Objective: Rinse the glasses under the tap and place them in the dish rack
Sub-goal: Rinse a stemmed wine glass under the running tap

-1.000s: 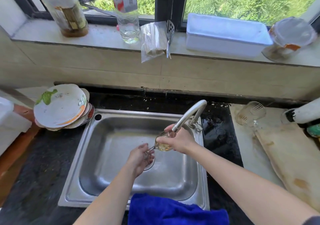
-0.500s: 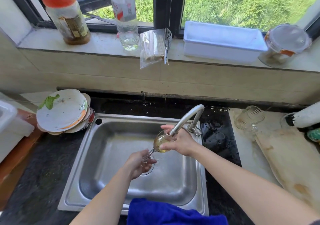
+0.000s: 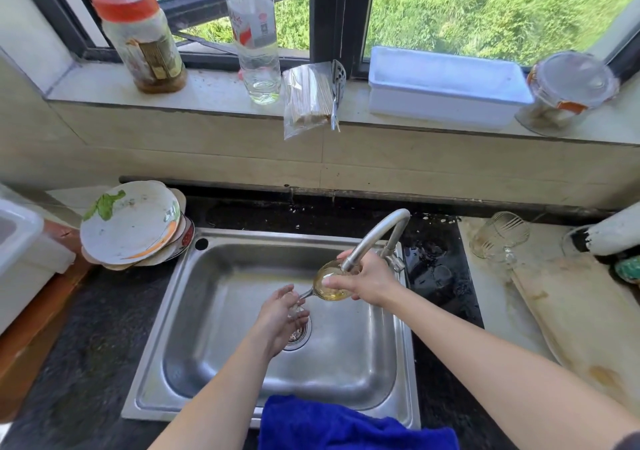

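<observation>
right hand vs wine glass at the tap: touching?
Touching. The head view shows the right hand curled round the bowl of the wine glass, thumb across its front, just below the tap spout.

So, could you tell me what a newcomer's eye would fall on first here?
The eye lands first on the clear stemmed glass, its bowl yellowish, held under the curved metal tap above the stainless steel sink: the right hand grips the bowl, the left hand holds the foot. Next come the bright blue cloth draped over the sink's near edge and the stack of dirty white plates left of the sink.
</observation>
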Tool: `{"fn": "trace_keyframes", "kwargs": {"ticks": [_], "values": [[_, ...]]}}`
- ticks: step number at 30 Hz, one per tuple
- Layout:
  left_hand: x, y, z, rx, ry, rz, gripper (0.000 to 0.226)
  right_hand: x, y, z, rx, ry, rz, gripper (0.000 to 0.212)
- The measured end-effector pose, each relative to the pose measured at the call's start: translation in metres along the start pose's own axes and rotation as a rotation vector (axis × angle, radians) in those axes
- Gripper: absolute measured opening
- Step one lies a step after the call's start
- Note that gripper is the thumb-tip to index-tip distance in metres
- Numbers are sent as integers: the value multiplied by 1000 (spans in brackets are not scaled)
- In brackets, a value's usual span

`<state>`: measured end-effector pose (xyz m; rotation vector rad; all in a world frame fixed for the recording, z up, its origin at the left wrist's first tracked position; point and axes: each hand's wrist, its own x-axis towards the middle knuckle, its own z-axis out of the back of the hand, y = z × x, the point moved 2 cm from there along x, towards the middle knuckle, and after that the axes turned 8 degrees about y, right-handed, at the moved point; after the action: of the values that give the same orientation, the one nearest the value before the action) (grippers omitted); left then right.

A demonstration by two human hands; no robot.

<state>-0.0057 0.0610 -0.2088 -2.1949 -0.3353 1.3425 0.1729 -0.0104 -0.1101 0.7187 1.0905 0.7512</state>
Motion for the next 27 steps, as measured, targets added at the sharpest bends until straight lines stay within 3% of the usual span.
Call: {"fn": "trace_keyframes", "kwargs": {"ticks": [3,7,12,18,22,27], "values": [[-4,-3,0,101,16,75,5,-2,-2,0,-2,78,49,64],[-11,-3,2,270,55,222,30,-7,4,4,59,158,80,66],[-5,-7,-5,27,39,19,4,-5,2,2,17,18,-13,51],[-18,-8,2,304,110,279,31,-7,9,1,70,178,96,69],[-17,-10,0,164,74,141,11,-4,8,-2,42,39,5,59],[-29,-20,6,441,120,324,29,-6,6,2,70,182,61,64]]}}
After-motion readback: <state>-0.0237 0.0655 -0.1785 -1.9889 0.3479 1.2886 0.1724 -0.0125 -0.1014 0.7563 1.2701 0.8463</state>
